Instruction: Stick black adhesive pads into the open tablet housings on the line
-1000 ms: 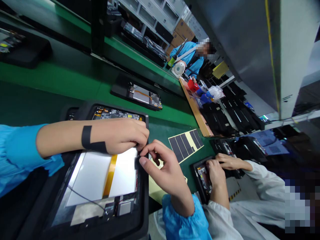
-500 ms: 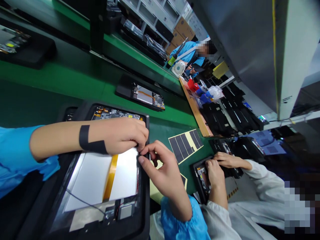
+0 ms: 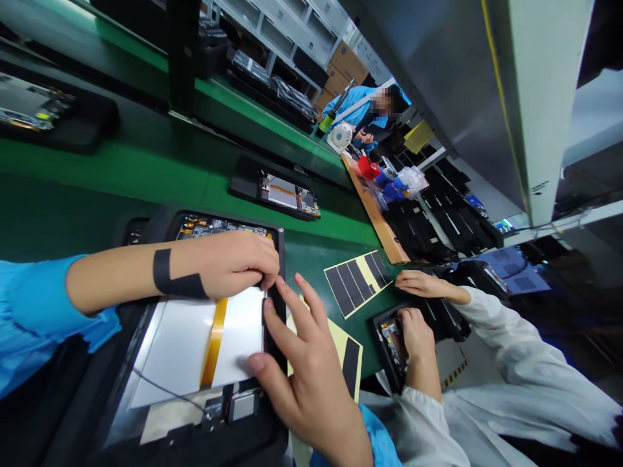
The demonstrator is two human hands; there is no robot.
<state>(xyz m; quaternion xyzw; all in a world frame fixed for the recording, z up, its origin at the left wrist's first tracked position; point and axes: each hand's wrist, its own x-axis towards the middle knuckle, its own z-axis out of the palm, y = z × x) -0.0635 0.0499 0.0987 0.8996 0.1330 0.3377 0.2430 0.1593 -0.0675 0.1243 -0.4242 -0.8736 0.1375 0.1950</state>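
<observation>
An opened tablet (image 3: 170, 344) lies in front of me in a black holder, with white battery packs, an orange ribbon strip (image 3: 214, 344) and a circuit board (image 3: 214, 226) along its far side. My left hand (image 3: 243, 259) reaches across it, fingers curled down together at the tablet's right edge; whatever is under the fingertips is hidden. Two black tape strips (image 3: 180, 282) stick to my left wrist. My right hand (image 3: 304, 363) is open, fingers spread over the same edge, thumb over the white battery and index fingertip close to my left fingers.
To the right lie a sheet of black adhesive pieces (image 3: 351, 285) and a second, partly used sheet (image 3: 350, 370). A co-worker's hands (image 3: 418, 331) work at another device on the right. Farther back sits a smaller opened device (image 3: 289, 194); a wooden board edge (image 3: 372, 207) stands beyond.
My right hand has gone from a pinch beside my left fingers to spread fingers, thumb now lower over the battery. My left hand stays at the edge. One co-worker hand has lifted off their device.
</observation>
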